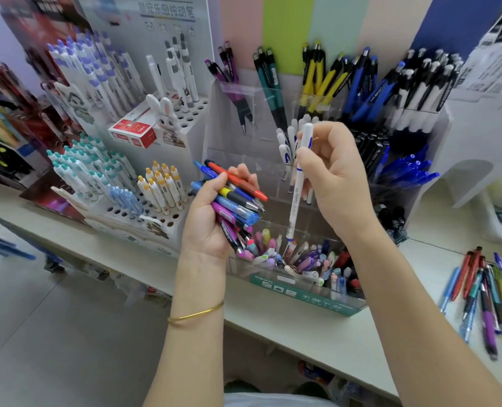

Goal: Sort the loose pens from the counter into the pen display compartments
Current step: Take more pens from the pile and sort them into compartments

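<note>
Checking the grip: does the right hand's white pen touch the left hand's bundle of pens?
Apart. The head view shows a clear gap between the white pen and the bundle of pens.

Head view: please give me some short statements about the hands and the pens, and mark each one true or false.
1. The right hand pinches a white pen, nearly upright. True.
2. The left hand holds nothing. False: it grips a bundle of mixed pens.
3. Loose pens lie on the counter at the right. True.
4. The yellow pens stand left of the teal pens. False: they stand to their right.
5. The gold bangle is on the right wrist. False: it is on the left wrist.
</note>
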Tool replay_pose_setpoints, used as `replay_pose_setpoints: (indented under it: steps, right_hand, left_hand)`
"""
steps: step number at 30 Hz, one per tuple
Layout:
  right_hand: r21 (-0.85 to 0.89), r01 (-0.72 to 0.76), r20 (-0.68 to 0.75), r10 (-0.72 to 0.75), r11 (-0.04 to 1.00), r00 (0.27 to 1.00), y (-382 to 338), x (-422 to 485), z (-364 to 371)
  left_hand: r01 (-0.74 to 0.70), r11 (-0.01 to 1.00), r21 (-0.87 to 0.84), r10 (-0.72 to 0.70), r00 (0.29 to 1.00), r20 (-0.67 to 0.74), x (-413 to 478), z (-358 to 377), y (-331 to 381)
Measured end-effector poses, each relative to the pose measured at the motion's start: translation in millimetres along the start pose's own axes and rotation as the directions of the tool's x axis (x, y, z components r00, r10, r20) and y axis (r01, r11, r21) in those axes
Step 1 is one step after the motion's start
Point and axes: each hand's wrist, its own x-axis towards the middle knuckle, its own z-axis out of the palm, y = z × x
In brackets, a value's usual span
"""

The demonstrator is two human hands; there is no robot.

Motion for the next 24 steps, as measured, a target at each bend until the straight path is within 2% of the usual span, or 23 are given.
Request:
replay_pose_setpoints:
  steps: [4,7,10,12,14,16,21,24]
  right_hand:
    - [-0.154,0.106,-0.037,-0.113,0.982,0.993,0,1,-9]
    - [-0.260,0.177,-0.079,-0.204,0.949,0.976,-3,2,-18]
    - [-0.336,0.232,-0.101,-0.280,0.913,0.955,-4,4,-24]
    - [-0.379,0.256,-0.122,-0.322,0.889,0.939,-2,4,-27]
    - [-0.416,0.265,-0.154,-0.355,0.870,0.922,-1,4,-30]
    - [-0.432,0.261,-0.182,-0.367,0.863,0.912,-1,5,-32]
    - [-0.487,0.272,-0.186,-0.403,0.830,0.896,-4,11,-30]
    - [-0.667,0.243,-0.126,-0.427,0.705,0.895,1,15,-26]
  left_hand:
    - [0.162,0.962,-0.221,-0.138,0.983,0.119,1,5,8]
    - [0.241,0.933,-0.267,-0.200,0.965,0.172,1,7,9]
    - [0.237,0.939,-0.249,-0.190,0.962,0.198,2,12,8]
    - [0.166,0.970,-0.179,-0.141,0.980,0.141,2,18,4]
    - [0.032,0.999,-0.016,-0.031,0.998,0.053,2,23,0]
    - [-0.067,0.989,0.132,0.064,0.998,0.027,4,24,-4]
    - [-0.109,0.953,0.284,0.105,0.994,0.027,3,28,-11]
    - [-0.110,0.923,0.367,0.106,0.994,0.033,2,29,-18]
